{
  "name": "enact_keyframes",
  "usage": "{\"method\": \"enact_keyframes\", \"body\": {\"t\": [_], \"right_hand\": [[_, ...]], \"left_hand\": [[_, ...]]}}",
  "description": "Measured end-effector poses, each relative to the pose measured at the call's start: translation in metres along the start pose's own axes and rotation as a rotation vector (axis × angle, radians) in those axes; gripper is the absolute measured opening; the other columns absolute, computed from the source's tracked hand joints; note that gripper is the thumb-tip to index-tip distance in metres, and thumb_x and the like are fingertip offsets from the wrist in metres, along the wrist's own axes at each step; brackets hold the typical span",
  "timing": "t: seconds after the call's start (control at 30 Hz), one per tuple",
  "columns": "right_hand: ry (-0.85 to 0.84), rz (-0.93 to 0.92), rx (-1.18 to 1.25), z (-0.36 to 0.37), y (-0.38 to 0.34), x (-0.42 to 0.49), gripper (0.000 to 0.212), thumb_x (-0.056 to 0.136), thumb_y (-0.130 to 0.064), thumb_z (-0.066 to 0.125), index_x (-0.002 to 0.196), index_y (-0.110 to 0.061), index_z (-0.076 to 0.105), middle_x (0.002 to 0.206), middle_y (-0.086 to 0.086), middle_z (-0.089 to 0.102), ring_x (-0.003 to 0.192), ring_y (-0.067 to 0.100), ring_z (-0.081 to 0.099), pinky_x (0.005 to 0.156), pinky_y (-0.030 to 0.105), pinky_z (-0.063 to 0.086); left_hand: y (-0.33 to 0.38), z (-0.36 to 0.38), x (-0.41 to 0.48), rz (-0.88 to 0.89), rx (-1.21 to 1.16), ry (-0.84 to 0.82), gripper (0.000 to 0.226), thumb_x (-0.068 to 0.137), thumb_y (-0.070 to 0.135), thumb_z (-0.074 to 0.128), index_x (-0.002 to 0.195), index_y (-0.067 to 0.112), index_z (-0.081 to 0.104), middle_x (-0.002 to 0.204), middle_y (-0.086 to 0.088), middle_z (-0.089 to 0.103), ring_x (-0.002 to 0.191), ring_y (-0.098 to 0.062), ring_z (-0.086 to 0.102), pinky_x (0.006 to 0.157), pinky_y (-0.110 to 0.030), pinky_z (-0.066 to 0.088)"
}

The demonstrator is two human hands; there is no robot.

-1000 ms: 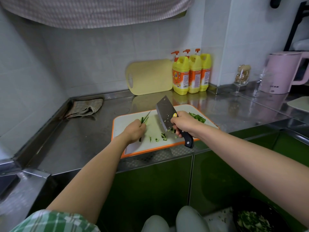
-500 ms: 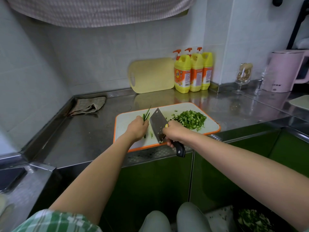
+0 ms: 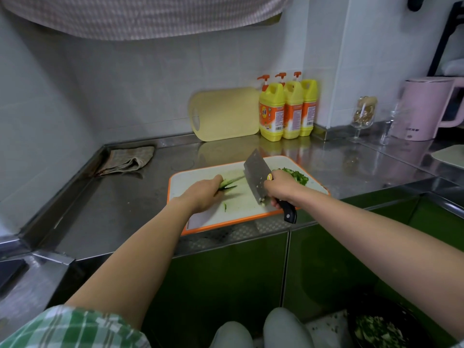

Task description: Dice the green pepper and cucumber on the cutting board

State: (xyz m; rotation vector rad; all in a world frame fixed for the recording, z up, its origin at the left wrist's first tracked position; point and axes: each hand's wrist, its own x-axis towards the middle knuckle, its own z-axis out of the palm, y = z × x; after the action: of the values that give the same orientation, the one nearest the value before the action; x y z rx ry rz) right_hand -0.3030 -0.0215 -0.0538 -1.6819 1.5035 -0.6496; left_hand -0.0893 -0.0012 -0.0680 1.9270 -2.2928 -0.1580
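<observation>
Pinching green strips [image 3: 229, 183] on the cutting board [image 3: 187, 180] in left hand [image 3: 203, 194], their length running rightward toward the cleaver [image 3: 256, 175] gripped in right hand [image 3: 281, 188], blade poised just beside their free ends.

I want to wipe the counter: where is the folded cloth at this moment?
In the head view, the folded cloth lies in the back left corner of the counter, left of the cutting board.

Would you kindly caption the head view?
Left hand holds green strips on the cutting board; right hand grips cleaver.
</observation>
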Motion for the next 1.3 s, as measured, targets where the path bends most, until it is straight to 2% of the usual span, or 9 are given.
{"method": "enact_keyframes", "body": {"t": [0.07,0.13,0.3,0.47,0.73,0.9,1.0,1.13,1.3], "right_hand": [[0.029,-0.004,0.085,-0.001,0.000,0.002,0.012,0.097,-0.006,0.035,0.097,-0.004,0.046,0.064,0.012,0.049,0.044,0.020,0.048,0.041,0.025,0.039],[0.036,-0.016,0.126,-0.003,0.001,0.003,0.015,0.098,-0.006,0.034,0.103,-0.004,0.047,0.067,0.012,0.049,0.044,0.019,0.047,0.041,0.025,0.039],[0.019,-0.022,0.168,-0.002,-0.003,0.003,0.017,0.095,-0.003,0.034,0.084,-0.009,0.046,0.067,0.011,0.047,0.040,0.016,0.046,0.038,0.021,0.038],[-0.017,-0.032,0.185,0.004,-0.005,0.005,0.016,0.095,-0.003,0.035,0.083,-0.010,0.044,0.066,0.012,0.046,0.043,0.018,0.046,0.037,0.022,0.038],[-0.032,-0.046,0.206,0.010,-0.006,0.009,0.016,0.095,-0.003,0.035,0.083,-0.009,0.043,0.068,0.011,0.045,0.042,0.018,0.046,0.038,0.023,0.038],[-0.056,-0.041,0.222,0.014,-0.008,0.009,0.010,0.095,-0.003,0.035,0.091,-0.006,0.043,0.070,0.012,0.044,0.042,0.017,0.045,0.037,0.022,0.038],[-0.062,-0.061,0.229,0.014,-0.011,0.008,0.013,0.096,-0.004,0.035,0.086,-0.008,0.043,0.067,0.012,0.044,0.041,0.018,0.045,0.037,0.022,0.038],[-0.048,-0.087,0.195,0.014,-0.018,0.010,0.016,0.096,-0.006,0.036,0.082,-0.010,0.043,0.066,0.012,0.045,0.042,0.020,0.047,0.040,0.025,0.039],[-0.066,-0.109,0.038,0.018,-0.021,0.005,0.018,0.095,-0.005,0.036,0.079,-0.010,0.044,0.066,0.014,0.050,0.044,0.022,0.052,0.043,0.027,0.043]], "left_hand": [[-0.004,-0.001,-0.002,0.084,0.074,-0.045,0.014,0.100,0.025,0.047,0.097,0.016,0.037,0.096,-0.011,0.053,0.084,-0.026,0.046,0.070,-0.036,0.033],[-0.007,-0.001,-0.003,0.141,0.111,-0.069,0.012,0.099,0.025,0.050,0.101,0.017,0.041,0.105,-0.011,0.053,0.087,-0.022,0.045,0.074,-0.034,0.034],[-0.009,-0.002,-0.003,0.237,0.167,-0.101,0.025,0.098,0.023,0.052,0.122,0.015,0.046,0.110,-0.008,0.048,0.090,-0.019,0.042,0.078,-0.033,0.035],[-0.011,-0.005,0.003,0.256,0.205,-0.151,0.027,0.098,0.025,0.053,0.123,0.018,0.048,0.110,-0.008,0.048,0.096,-0.026,0.049,0.080,-0.035,0.038],[-0.008,-0.007,0.008,0.263,0.208,-0.189,0.022,0.098,0.027,0.054,0.118,0.017,0.054,0.109,-0.007,0.054,0.099,-0.024,0.051,0.083,-0.035,0.040],[-0.003,-0.007,0.007,0.197,0.298,-0.202,0.024,0.099,0.033,0.050,0.110,0.012,0.056,0.103,-0.007,0.058,0.086,-0.021,0.050,0.072,-0.032,0.038],[-0.004,-0.005,0.004,0.123,0.276,-0.126,0.026,0.100,0.037,0.047,0.098,0.011,0.052,0.092,-0.007,0.054,0.080,-0.021,0.048,0.068,-0.032,0.036],[-0.002,0.002,0.005,-0.061,0.213,0.044,0.028,0.101,0.031,0.043,0.102,0.005,0.054,0.103,-0.016,0.059,0.088,-0.030,0.053,0.074,-0.038,0.042],[0.006,0.015,0.011,-0.113,0.127,0.060,0.037,0.097,0.038,0.051,0.115,0.005,0.051,0.115,-0.016,0.055,0.102,-0.031,0.053,0.078,-0.036,0.040]]}}
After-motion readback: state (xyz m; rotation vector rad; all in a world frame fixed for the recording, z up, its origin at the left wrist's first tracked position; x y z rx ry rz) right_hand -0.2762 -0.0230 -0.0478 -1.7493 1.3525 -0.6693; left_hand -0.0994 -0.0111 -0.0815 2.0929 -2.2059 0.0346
